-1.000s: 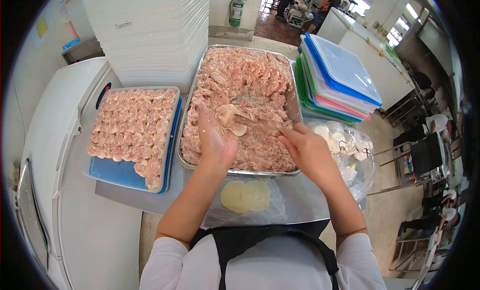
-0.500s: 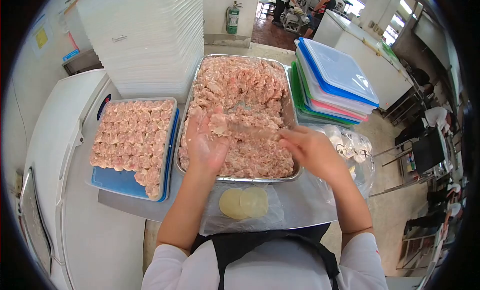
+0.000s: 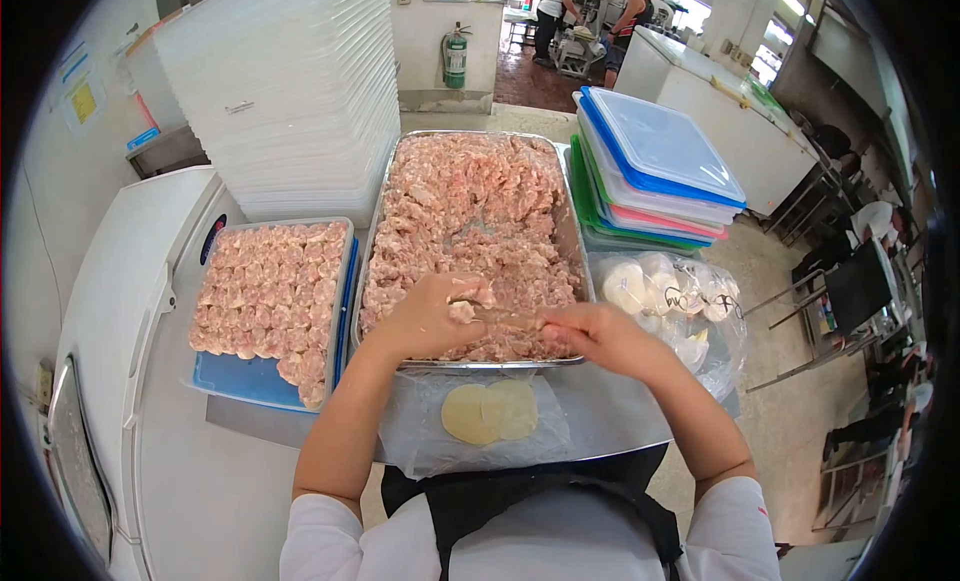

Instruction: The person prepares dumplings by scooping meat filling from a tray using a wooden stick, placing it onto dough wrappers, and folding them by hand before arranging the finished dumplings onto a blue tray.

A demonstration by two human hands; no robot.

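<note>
Over the near part of a metal tray (image 3: 583, 271) filled with ground meat (image 3: 470, 196), my left hand (image 3: 425, 316) curls around a small dumpling (image 3: 465, 309) with meat filling. My right hand (image 3: 605, 336) grips a thin, flat spatula (image 3: 512, 323), its blade pointing left against the dumpling; the handle is mostly hidden in my fingers. Two round, pale yellow wrappers (image 3: 490, 411) overlap on a plastic sheet (image 3: 415, 421) in front of the tray. To the left, rows of filled dumplings (image 3: 270, 291) sit on a shallow plastic container (image 3: 235, 376).
A tall stack of white trays (image 3: 290, 101) stands behind at left. On the right are stacked containers with coloured lids (image 3: 665, 151) and a clear bag of round white packs (image 3: 670, 291). A fire extinguisher (image 3: 455, 59) hangs behind; people (image 3: 625, 26) stand farther back.
My left hand has turned from palm-up and open to curled around the dumpling, lower and nearer me. My right hand and the spatula have also moved nearer. The camera view has shifted slightly.
</note>
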